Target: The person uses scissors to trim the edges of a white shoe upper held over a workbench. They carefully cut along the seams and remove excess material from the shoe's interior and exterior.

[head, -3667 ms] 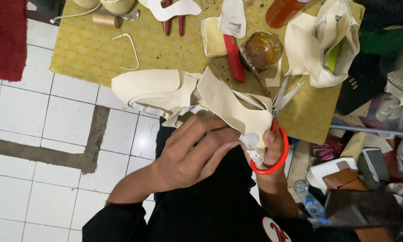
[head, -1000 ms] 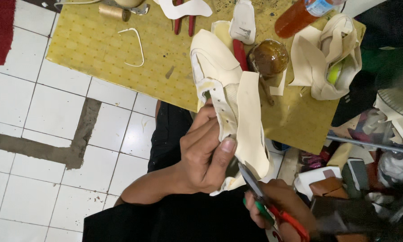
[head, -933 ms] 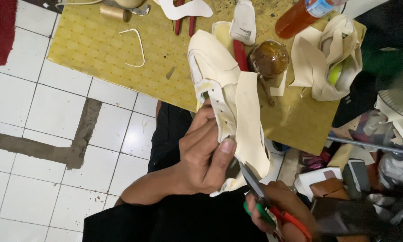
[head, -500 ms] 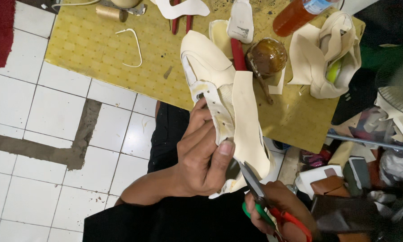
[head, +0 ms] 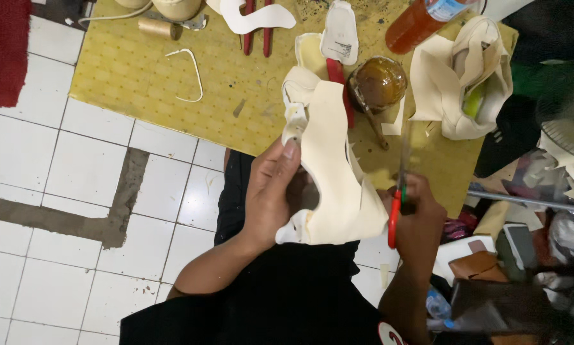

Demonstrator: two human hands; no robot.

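Note:
My left hand (head: 271,195) grips a cream leather shoe upper piece (head: 332,166) and holds it upright over my lap, thumb pressed on its upper left edge. Just to the right of the piece, my right hand (head: 418,220) holds red-handled scissors (head: 399,191). Their blades point up toward the yellow mat (head: 146,76). The scissors stand beside the piece's right edge; I cannot tell whether the blades touch it.
On the yellow mat lie a brown glue jar (head: 377,83) with a brush, an orange bottle (head: 421,24), a pile of cream leather pieces (head: 462,76), red-handled pliers (head: 256,29), a thread spool (head: 154,27) and a white strip (head: 188,73). Clutter fills the right side. White tiled floor is at the left.
The cream piece has turned and now stands more upright in my left hand. My right hand with the scissors has risen from low right to beside the piece's right edge.

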